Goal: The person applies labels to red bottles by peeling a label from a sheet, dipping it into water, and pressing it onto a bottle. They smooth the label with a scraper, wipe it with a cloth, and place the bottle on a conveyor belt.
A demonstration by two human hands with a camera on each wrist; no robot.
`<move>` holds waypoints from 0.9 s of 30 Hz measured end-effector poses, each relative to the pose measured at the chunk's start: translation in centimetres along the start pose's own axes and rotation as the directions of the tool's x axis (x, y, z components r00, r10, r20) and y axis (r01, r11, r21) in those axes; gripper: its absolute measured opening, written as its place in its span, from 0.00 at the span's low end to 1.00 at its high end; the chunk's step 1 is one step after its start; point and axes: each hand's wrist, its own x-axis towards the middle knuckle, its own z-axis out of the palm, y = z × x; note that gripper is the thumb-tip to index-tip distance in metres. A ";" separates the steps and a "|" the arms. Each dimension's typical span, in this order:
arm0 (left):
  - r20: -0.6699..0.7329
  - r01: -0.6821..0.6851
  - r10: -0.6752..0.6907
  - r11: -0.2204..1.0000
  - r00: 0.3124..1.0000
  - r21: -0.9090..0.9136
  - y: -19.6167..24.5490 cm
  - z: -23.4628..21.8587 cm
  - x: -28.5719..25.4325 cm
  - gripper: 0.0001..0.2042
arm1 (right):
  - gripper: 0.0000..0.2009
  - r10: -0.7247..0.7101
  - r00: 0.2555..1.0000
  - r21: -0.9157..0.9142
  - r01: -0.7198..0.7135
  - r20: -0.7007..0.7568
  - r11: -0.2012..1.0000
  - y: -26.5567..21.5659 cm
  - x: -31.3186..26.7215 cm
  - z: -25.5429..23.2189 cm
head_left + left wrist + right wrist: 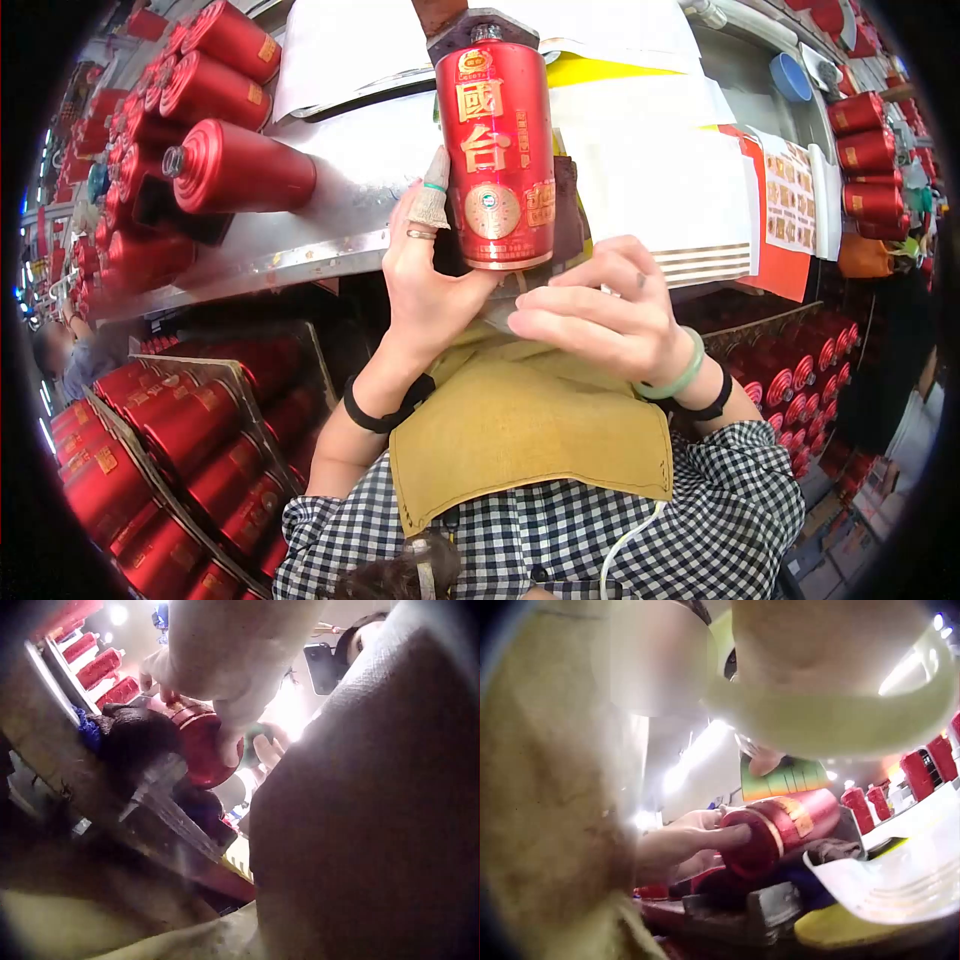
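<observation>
Red 國台 bottle (500, 150) is lying face-up on a dark rest (567, 190) at the counter (350, 215), left hand (425, 270) gripping its base end. Right hand (610, 310)'s close, fingers bent, can't tell if pinching anything. Guessing mid-labelling; next move needs it steady.

Held bottle (505, 150) glossy, smooth; apron (530, 430) matt cloth; shirt (740, 475) cloth; tabletop (365, 165) shiny, metal-looking; sheets (650, 190) smooth paper; bangle (692, 363) polished, smooth.

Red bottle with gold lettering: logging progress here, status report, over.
Left hand holding red bottle. Right hand off bottle, grip unclear. No visible obstruction between them.
</observation>
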 end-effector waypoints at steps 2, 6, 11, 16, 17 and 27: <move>0.014 -0.032 0.032 0.999 0.999 0.033 0.3 -0.1 0.0 0.43 | 0.13 0.112 0.994 0.028 -0.112 0.012 0.993 -0.6 0.8 -0.9; 0.018 0.063 -0.063 0.998 0.998 0.013 0.2 0.1 -0.5 0.45 | 0.19 0.020 0.999 -0.081 -0.022 -0.027 0.996 0.4 0.4 0.0; -0.152 -0.303 0.342 0.924 0.927 0.232 0.3 0.0 -1.0 0.29 | 0.15 0.148 0.987 -0.015 -0.149 -0.060 0.989 -0.2 1.6 -1.3; -0.154 -0.431 0.502 0.835 0.851 0.342 -1.6 0.4 -2.7 0.19 | 0.17 0.177 0.944 -0.087 -0.208 -0.279 0.974 1.7 2.1 -2.0; -0.177 -0.406 0.493 0.835 0.852 0.372 -1.6 0.5 -2.9 0.19 | 0.17 0.201 0.925 -0.080 -0.238 -0.322 0.968 1.9 2.0 -2.0; -0.085 -0.388 0.513 0.738 0.854 0.552 0.8 2.0 -1.9 0.20 | 0.17 0.256 0.889 -0.045 -0.294 -0.380 0.955 1.9 1.7 -1.5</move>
